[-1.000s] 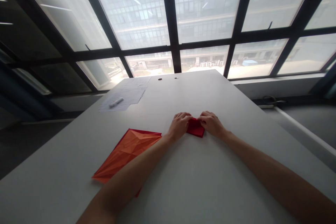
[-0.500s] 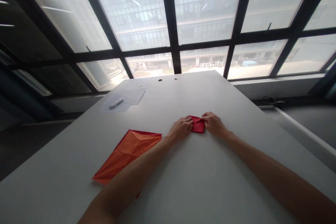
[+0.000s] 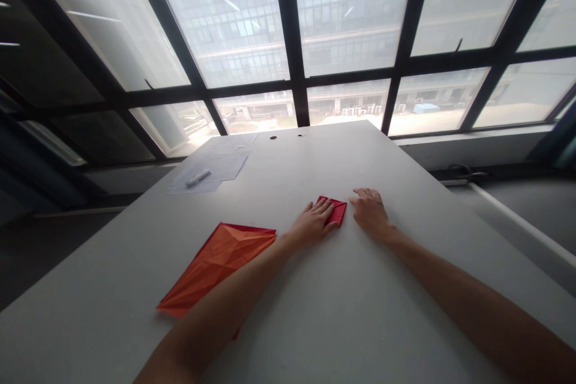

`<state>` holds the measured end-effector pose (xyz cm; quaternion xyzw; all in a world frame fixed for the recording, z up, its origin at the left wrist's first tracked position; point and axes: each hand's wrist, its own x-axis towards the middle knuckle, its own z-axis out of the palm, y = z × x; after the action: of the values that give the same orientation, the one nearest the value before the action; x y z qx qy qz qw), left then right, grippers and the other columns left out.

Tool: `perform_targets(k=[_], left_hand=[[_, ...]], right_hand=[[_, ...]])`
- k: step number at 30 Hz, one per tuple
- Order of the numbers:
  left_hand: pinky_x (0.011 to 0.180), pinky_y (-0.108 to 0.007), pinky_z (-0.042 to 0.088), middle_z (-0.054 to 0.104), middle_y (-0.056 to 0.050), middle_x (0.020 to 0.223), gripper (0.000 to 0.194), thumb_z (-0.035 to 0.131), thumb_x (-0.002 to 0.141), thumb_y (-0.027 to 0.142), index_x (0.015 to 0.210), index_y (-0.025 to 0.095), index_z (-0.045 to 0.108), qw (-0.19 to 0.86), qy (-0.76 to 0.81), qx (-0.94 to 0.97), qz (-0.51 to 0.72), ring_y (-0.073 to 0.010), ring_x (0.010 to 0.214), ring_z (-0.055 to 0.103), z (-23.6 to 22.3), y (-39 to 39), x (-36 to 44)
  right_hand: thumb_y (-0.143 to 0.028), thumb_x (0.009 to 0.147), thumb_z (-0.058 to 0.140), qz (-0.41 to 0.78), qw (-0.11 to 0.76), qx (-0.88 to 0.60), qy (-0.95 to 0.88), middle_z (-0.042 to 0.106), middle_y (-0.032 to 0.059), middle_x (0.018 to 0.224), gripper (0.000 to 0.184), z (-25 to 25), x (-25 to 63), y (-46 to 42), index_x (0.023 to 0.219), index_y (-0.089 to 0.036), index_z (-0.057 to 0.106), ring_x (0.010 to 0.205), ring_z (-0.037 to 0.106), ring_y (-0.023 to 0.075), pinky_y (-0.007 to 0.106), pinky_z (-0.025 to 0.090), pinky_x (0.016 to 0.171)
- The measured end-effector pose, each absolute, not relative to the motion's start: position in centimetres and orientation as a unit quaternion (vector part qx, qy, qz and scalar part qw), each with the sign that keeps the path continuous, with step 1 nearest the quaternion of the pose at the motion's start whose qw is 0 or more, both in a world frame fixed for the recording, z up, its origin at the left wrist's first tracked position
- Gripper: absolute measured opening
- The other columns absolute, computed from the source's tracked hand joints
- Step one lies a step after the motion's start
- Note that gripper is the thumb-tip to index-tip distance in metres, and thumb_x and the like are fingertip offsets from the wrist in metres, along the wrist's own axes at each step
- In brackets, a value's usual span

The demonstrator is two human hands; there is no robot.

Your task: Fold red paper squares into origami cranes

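Observation:
A small folded square of red paper (image 3: 338,211) lies on the white table, with crease lines on its top. My left hand (image 3: 315,222) rests flat over the paper's left part, fingers stretched out and hiding that side. Just right of the paper is my right hand (image 3: 369,211), apart from it, its fingers loosely bent and holding nothing. Below my left forearm and to its left sits a larger creased sheet of orange paper (image 3: 220,255) with red edges, partly covered by the arm.
White printed sheets (image 3: 229,167) lie at the table's far left, with a whitish tube-like object (image 3: 198,177) on them. Round holes (image 3: 273,138) show near the far edge of the table (image 3: 333,159). Large framed windows stand beyond.
My right hand has let go of the red paper's right edge and moved slightly right. My left hand now lies flatter across the paper, which has turned a little and shifted left.

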<state>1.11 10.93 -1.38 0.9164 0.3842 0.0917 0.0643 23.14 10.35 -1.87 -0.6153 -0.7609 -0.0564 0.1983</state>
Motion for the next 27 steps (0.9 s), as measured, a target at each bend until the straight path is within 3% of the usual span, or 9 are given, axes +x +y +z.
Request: perform_targets(k=[3,6,11,14,18,23,27], left_hand=[[0.121,-0.049,0.015,0.027,-0.008,0.161,0.067,0.026,0.098,0.062,0.155,0.026,0.024,0.07,0.382,0.918,0.083,-0.0227,0.151,0.017,-1.6,11.1,1.1],[0.121,-0.05,0.013,0.024,-0.008,0.162,0.069,0.023,0.098,0.063,0.156,0.024,0.02,0.069,0.381,0.919,0.078,-0.0221,0.151,0.014,-1.7,11.1,1.1],[0.121,-0.054,0.008,0.019,-0.009,0.163,0.073,0.019,0.098,0.064,0.157,0.022,0.014,0.066,0.385,0.917,0.078,-0.0232,0.152,0.012,-1.7,11.0,1.1],[0.121,-0.055,0.008,0.019,-0.01,0.163,0.076,0.022,0.096,0.066,0.157,0.022,0.014,0.065,0.381,0.919,0.074,-0.0244,0.152,0.01,-1.8,11.1,1.1],[0.121,-0.054,0.009,0.021,-0.012,0.162,0.08,0.03,0.094,0.069,0.157,0.023,0.015,0.069,0.384,0.917,0.078,-0.0256,0.152,0.011,-2.0,11.4,0.9],[0.12,-0.054,0.01,0.022,-0.012,0.162,0.083,0.038,0.091,0.07,0.157,0.024,0.016,0.083,0.38,0.917,0.089,-0.0264,0.151,0.014,-2.1,11.7,0.7],[0.12,-0.055,0.01,0.022,-0.013,0.162,0.084,0.04,0.09,0.071,0.156,0.023,0.02,0.088,0.375,0.918,0.097,-0.0275,0.151,0.014,-2.0,11.6,0.6]], right_hand=[[-0.006,0.088,0.039,-0.044,0.225,-0.633,-0.74,0.06,0.0169,0.132,0.043,-2.0,23.4,10.8,0.119,-0.012,0.068,0.124,0.051,0.0269,0.042,0.031,0.11],[-0.016,0.094,0.036,-0.001,0.23,-0.563,-0.794,0.053,0.0106,0.144,0.049,-2.1,22.9,10.8,0.14,-0.015,0.053,0.134,0.045,0.0216,0.037,0.029,0.115],[-0.041,0.103,0.027,0.044,0.135,-0.512,-0.847,0.035,0.0095,0.157,0.053,-2.6,21.9,10.2,0.15,-0.02,0.037,0.147,0.027,0.0252,0.055,0.015,0.119],[-0.039,0.104,0.024,0.023,0.133,-0.55,-0.824,0.034,0.0107,0.157,0.051,-2.9,22.2,10.3,0.148,-0.02,0.041,0.148,0.025,0.0265,0.06,0.01,0.118],[-0.029,0.102,0.029,0.028,0.163,-0.587,-0.793,0.04,0.0132,0.153,0.047,-3.1,23.2,11.0,0.142,-0.017,0.049,0.145,0.032,0.0272,0.06,0.016,0.117],[-0.016,0.092,0.046,0.071,0.252,-0.527,-0.808,0.049,0.0067,0.148,0.048,-3.4,24.0,12.0,0.138,-0.024,0.055,0.139,0.042,0.0238,0.049,0.031,0.115],[-0.021,0.09,0.056,0.07,0.297,-0.436,-0.847,0.069,0.0045,0.124,0.033,-3.2,24.2,12.1,0.118,-0.027,0.071,0.117,0.059,0.0233,0.039,0.042,0.106]])
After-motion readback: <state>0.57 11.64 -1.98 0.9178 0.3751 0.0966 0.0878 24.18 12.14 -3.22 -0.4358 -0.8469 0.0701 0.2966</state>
